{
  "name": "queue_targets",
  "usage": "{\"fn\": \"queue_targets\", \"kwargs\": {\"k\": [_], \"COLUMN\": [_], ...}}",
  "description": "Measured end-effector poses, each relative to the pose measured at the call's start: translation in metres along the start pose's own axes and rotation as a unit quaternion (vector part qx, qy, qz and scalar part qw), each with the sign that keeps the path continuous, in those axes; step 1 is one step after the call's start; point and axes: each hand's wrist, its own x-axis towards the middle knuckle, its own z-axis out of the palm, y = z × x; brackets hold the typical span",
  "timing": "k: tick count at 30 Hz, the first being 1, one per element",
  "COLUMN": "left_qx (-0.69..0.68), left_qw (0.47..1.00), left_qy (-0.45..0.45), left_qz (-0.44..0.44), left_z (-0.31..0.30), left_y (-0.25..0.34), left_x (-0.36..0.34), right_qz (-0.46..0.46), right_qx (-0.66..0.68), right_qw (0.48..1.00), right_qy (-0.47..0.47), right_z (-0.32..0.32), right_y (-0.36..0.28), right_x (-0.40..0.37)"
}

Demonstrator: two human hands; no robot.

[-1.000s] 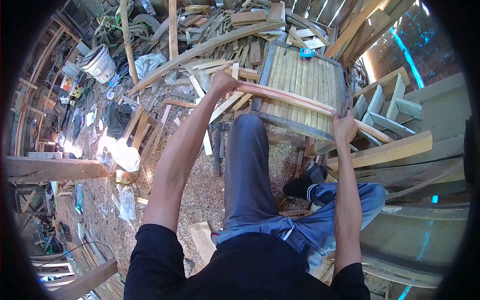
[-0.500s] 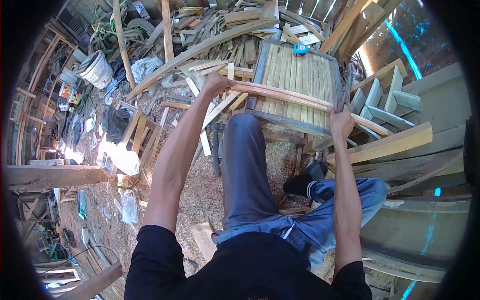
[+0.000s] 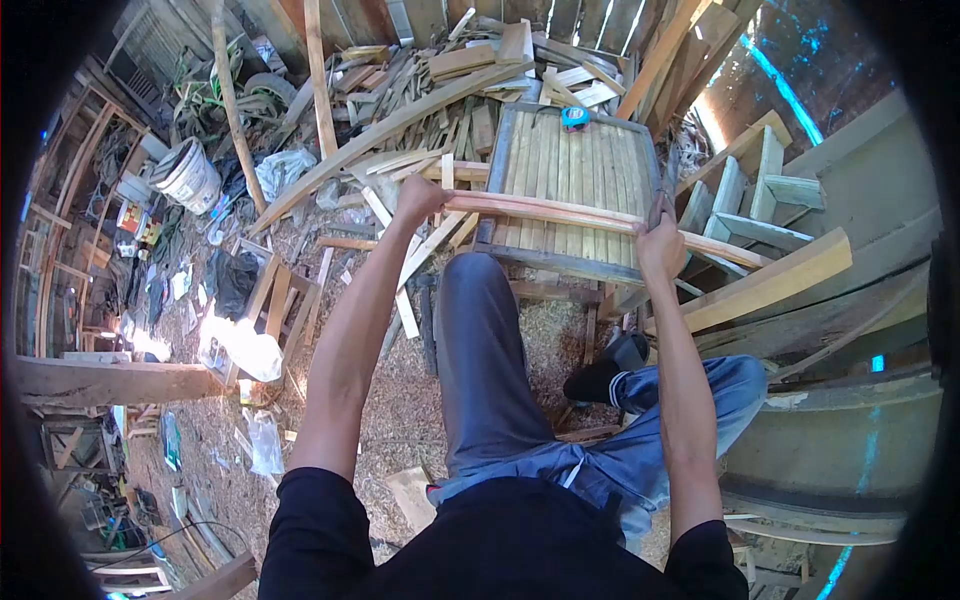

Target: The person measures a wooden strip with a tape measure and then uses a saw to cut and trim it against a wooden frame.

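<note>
A long, thin wooden strip (image 3: 545,208) stretches between my two hands above a slatted wooden panel (image 3: 570,165) with a dark frame. My left hand (image 3: 422,197) is closed around the strip's left end. Farther along, my right hand (image 3: 660,245) is closed on the strip too, and the strip's right end sticks out past it. A dark, narrow object (image 3: 662,205) shows at the fingers of my right hand; I cannot make out its kind or whether I hold it. A blue tape measure (image 3: 574,118) lies at the panel's far edge.
Behind the panel lies a heap of wood offcuts (image 3: 470,110). To the right stand a thick board (image 3: 770,285) and a pale wooden frame (image 3: 745,195). A white bucket (image 3: 187,175) is at the left, beyond an upright pole (image 3: 235,120). Wood shavings cover the ground.
The view has tilted slightly, so the surroundings sit a little lower and to the left. Both hands keep their grip on the strip, which stays over the panel.
</note>
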Motion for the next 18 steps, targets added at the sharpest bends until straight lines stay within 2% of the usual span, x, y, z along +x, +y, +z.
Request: {"fn": "queue_targets", "kwargs": {"k": [3, 5, 6, 7, 8, 9, 10, 11, 12, 13, 15, 17, 18], "left_qx": [0.012, 0.021, 0.078, 0.078, 0.120, 0.155, 0.062, 0.031, 0.012, -0.002, 0.002, 0.035, 0.047], "left_qw": [0.999, 0.999, 0.994, 0.994, 0.964, 0.907, 0.933, 0.927, 0.918, 0.893, 0.892, 0.900, 0.922], "left_qy": [-0.019, 0.027, 0.036, 0.034, 0.166, 0.295, 0.223, 0.193, 0.203, 0.194, 0.177, 0.195, 0.169], "left_qz": [0.036, 0.032, 0.063, 0.071, 0.168, 0.258, 0.277, 0.320, 0.340, 0.406, 0.417, 0.388, 0.346], "left_z": [0.002, 0.007, -0.005, 0.009, 0.022, 0.034, 0.046, 0.061, 0.086, 0.103, 0.134, 0.158, 0.169], "left_y": [-0.014, -0.018, 0.014, 0.016, 0.020, 0.025, 0.042, 0.058, 0.076, 0.093, 0.131, 0.162, 0.170], "left_x": [0.011, 0.013, -0.018, -0.018, -0.014, -0.012, -0.020, -0.024, -0.029, -0.030, -0.037, -0.037, -0.031], "right_qz": [-0.013, -0.025, -0.013, -0.001, -0.026, -0.024, -0.028, -0.033, -0.088, -0.089, -0.052, -0.042, -0.033], "right_qx": [0.024, 0.025, 0.022, 0.019, 0.036, 0.035, 0.046, 0.057, 0.087, 0.085, 0.063, 0.059, 0.059], "right_qw": [1.000, 0.999, 1.000, 1.000, 0.999, 0.999, 0.998, 0.998, 0.989, 0.989, 0.996, 0.997, 0.998], "right_qy": [0.006, 0.020, -0.001, -0.021, 0.011, 0.019, 0.019, 0.019, 0.077, 0.083, 0.042, 0.028, 0.005], "right_z": [-0.002, -0.004, -0.008, -0.011, -0.003, -0.003, -0.004, -0.003, 0.004, 0.006, 0.005, 0.001, 0.000], "right_y": [-0.002, -0.003, -0.006, -0.007, -0.002, -0.001, -0.001, 0.000, 0.005, 0.007, 0.006, 0.006, 0.005], "right_x": [-0.001, -0.003, -0.004, -0.004, -0.003, -0.003, -0.004, -0.004, -0.004, -0.003, -0.001, -0.001, 0.000]}}
